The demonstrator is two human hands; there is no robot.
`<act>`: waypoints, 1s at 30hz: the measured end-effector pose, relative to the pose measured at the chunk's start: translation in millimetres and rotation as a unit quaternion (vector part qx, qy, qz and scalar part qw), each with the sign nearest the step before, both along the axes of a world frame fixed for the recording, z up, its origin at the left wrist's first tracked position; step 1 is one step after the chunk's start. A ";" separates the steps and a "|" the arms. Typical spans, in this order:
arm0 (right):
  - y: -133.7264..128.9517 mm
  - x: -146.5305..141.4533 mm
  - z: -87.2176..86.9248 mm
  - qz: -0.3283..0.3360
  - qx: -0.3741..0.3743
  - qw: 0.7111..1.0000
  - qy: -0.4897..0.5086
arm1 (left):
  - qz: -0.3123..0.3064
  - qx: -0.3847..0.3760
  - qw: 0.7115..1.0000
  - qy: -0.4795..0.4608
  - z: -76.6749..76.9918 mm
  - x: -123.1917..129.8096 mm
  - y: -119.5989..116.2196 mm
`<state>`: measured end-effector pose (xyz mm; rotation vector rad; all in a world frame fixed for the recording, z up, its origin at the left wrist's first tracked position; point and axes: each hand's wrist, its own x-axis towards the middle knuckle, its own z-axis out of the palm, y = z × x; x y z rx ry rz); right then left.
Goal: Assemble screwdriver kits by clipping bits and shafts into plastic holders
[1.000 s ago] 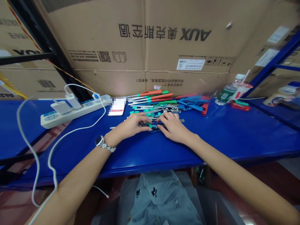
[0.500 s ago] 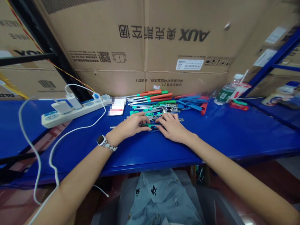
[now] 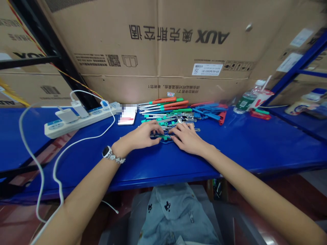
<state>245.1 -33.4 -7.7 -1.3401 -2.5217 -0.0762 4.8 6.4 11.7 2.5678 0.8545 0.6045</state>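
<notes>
Thumb of the left hand has drawn back, so the green piece, nearer than and right of the phone, seems less pinned — right hand likewise half-curled, either's hold unclear.

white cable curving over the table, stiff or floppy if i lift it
The cable is probably floppy: it bends loosely across the table. It may tug the power strip, since it seems to run from a charger there.
</notes>
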 end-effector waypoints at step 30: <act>-1.7 -2.2 0.5 0.002 -0.007 1.000 0.008 | 0.028 -0.024 0.999 -0.012 -14.0 2.4 12.9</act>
